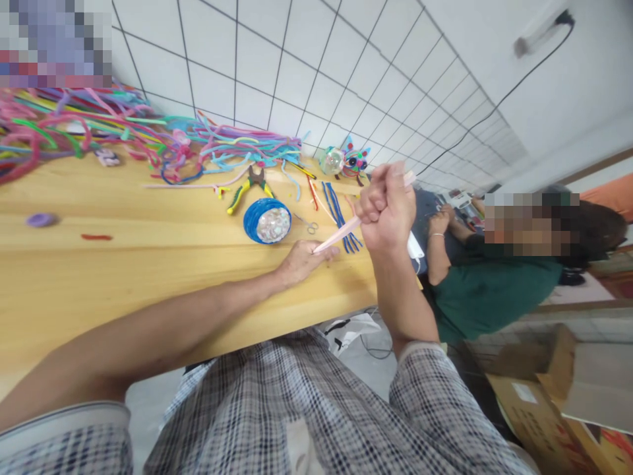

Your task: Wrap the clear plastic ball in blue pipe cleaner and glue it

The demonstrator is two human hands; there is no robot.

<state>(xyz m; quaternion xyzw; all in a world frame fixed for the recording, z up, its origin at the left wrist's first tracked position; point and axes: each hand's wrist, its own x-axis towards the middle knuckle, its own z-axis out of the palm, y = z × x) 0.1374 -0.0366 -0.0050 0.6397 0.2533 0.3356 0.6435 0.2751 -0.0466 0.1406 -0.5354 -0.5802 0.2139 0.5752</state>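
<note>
A pale pink strand, which looks like one or more pipe cleaners (342, 232), stretches at a slant between my two hands. My left hand (305, 261) pinches its lower end just over the table's front part. Higher up and to the right, my right hand (388, 208) is wrapped round the other end, and a short tip sticks out past the fingers. Behind the strand lie several blue pipe cleaners (332, 206). Left of them are small scissors (312, 228) and a blue coiled ball (251, 220) with a clear, shiny face. Yellow-handled pliers (256, 179) rest behind the ball.
Heaps of coloured pipe cleaners (247, 144) line the tiled wall. A colourful figure (355, 161) stands at the back. A purple ring (41, 220) and a red piece (97, 237) lie at left. Another person (499, 290) sits at right, near cardboard boxes (534, 409).
</note>
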